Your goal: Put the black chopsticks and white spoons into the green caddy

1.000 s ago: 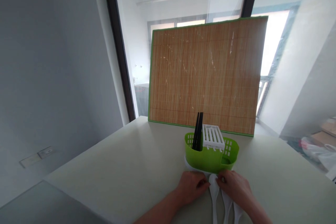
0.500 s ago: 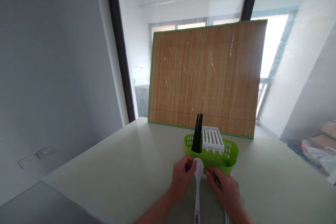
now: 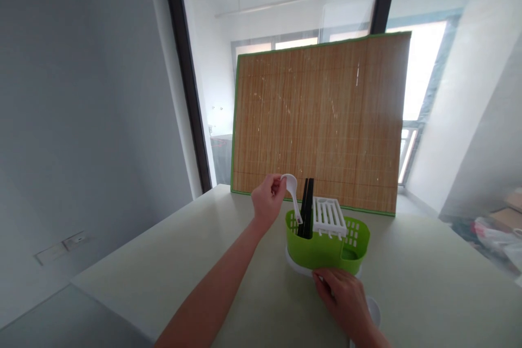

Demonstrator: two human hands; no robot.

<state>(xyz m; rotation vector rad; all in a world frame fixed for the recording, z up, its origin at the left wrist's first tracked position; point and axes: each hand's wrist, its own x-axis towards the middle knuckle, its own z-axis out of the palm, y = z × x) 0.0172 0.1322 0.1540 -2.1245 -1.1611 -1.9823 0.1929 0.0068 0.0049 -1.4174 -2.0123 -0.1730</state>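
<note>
A white spoon (image 3: 291,184) is pinched by its bowl in my left hand (image 3: 269,199). It points handle-down, with the handle's end at the left compartment of a green utensil holder (image 3: 312,251). Two black chopsticks (image 3: 306,209) stand upright in that compartment, beside the spoon handle. My right hand (image 3: 342,293) is closed at the front of the holder, its fingertips on the rim of the white base tray (image 3: 297,266). Partly hidden behind that hand, a second white spoon (image 3: 374,311) lies on the table.
A white slotted rack (image 3: 328,215) with small hooks sits over the middle of the holder. Behind it, a bamboo mat (image 3: 318,125) with green edging leans upright against the glass. The white table (image 3: 196,244) extends to both sides.
My left hand has lifted the spoon up and away, turning it from handle toward me to handle down over the holder. My right hand has shifted slightly down and left along the base.
</note>
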